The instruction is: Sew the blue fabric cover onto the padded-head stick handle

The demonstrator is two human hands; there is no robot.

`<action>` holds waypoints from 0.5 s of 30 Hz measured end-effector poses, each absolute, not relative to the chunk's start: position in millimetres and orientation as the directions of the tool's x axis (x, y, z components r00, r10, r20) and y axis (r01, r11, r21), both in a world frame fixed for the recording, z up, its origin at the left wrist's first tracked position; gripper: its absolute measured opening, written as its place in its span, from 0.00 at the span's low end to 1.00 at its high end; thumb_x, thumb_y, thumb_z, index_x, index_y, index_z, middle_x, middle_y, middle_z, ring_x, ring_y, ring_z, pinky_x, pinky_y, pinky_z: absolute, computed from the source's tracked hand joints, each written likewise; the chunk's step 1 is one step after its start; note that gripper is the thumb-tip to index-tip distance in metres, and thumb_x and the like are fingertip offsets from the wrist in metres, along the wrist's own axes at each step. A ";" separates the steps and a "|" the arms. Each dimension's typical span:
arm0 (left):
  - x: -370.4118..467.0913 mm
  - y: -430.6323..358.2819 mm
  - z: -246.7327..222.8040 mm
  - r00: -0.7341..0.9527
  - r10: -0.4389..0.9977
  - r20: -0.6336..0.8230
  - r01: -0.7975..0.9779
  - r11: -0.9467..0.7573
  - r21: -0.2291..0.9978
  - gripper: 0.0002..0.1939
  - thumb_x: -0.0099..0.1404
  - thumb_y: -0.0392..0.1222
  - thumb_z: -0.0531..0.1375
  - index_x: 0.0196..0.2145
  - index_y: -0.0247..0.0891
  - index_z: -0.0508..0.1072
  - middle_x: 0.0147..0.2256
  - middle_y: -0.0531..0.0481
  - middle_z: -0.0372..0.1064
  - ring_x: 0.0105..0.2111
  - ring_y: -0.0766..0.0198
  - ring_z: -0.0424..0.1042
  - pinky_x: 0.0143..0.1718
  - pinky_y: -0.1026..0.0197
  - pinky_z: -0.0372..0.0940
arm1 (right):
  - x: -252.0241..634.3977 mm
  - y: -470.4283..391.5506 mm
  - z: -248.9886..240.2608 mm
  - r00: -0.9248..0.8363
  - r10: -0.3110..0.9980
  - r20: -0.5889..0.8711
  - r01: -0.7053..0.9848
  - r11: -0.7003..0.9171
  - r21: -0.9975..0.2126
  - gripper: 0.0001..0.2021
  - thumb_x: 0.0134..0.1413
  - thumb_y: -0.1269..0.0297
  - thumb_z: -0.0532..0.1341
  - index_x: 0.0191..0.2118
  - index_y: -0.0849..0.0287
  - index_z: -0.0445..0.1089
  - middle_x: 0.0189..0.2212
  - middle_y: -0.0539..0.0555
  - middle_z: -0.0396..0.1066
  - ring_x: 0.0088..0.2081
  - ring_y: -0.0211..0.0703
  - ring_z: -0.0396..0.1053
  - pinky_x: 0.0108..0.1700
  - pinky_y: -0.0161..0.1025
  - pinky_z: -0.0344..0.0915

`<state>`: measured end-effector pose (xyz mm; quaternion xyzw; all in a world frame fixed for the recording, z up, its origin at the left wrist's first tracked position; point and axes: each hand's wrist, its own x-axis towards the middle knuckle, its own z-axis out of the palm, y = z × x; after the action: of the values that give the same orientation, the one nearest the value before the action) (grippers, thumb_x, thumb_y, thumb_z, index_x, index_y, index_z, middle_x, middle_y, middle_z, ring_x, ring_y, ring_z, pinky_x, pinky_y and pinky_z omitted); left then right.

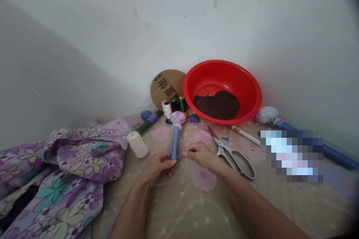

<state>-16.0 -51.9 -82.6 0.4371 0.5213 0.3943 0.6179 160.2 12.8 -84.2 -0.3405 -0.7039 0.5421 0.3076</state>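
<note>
My left hand is closed round the lower end of a blue-wrapped stick. The stick's far end carries a round, padded head of pink-and-purple flowered cloth. Just right of the stick, my right hand pinches what looks like a fine thread, barely visible, between thumb and forefinger. A white cone of thread lies on its side left of the stick. To the right of my right hand are silver-handled scissors, their blades pointing away from me.
A red basin holds dark brown grains. Behind several thread spools leans a cardboard disc. Flowered cloth is heaped at left. At right lie a cream-coloured tool and another blue stick with a white head.
</note>
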 end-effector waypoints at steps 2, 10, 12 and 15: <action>-16.2 -51.8 -83.7 0.140 0.943 -0.303 -0.031 0.310 0.950 0.15 0.47 0.43 0.62 0.31 0.30 0.69 0.17 0.52 0.65 0.14 0.72 0.61 0.17 0.70 0.55 | 159.9 13.5 -83.8 -0.566 0.819 0.088 0.145 0.204 -0.968 0.10 0.40 0.64 0.56 0.15 0.61 0.58 0.13 0.44 0.49 0.17 0.29 0.46 0.20 0.30 0.44; -16.8 -52.1 -83.0 0.143 0.934 -0.328 -0.108 0.345 0.933 0.13 0.47 0.41 0.62 0.30 0.30 0.69 0.18 0.51 0.66 0.15 0.73 0.62 0.17 0.70 0.55 | 162.4 18.8 -88.6 -0.232 0.945 0.230 0.187 0.275 -0.943 0.09 0.41 0.68 0.56 0.33 0.57 0.65 0.17 0.47 0.57 0.21 0.35 0.54 0.23 0.32 0.49; -17.8 -51.8 -83.5 0.143 0.934 -0.329 -0.117 0.346 0.931 0.13 0.47 0.41 0.62 0.30 0.30 0.69 0.18 0.51 0.66 0.15 0.73 0.62 0.17 0.70 0.56 | 161.8 16.5 -87.0 -0.233 0.946 0.227 0.122 0.260 -0.958 0.10 0.43 0.68 0.54 0.35 0.56 0.64 0.18 0.47 0.58 0.20 0.35 0.55 0.22 0.32 0.50; -19.6 -51.7 -85.2 0.148 0.939 -0.310 -0.126 0.329 0.936 0.14 0.47 0.41 0.61 0.31 0.30 0.69 0.19 0.51 0.65 0.15 0.73 0.62 0.17 0.70 0.56 | 159.3 10.8 -82.7 -0.300 0.934 0.196 0.051 0.220 -0.974 0.05 0.46 0.67 0.52 0.31 0.56 0.62 0.18 0.47 0.58 0.17 0.33 0.54 0.18 0.31 0.50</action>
<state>-19.6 -51.7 -85.2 0.4037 0.5036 0.4153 0.6411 159.3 10.8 -82.7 -0.3851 -0.6390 0.4914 0.4493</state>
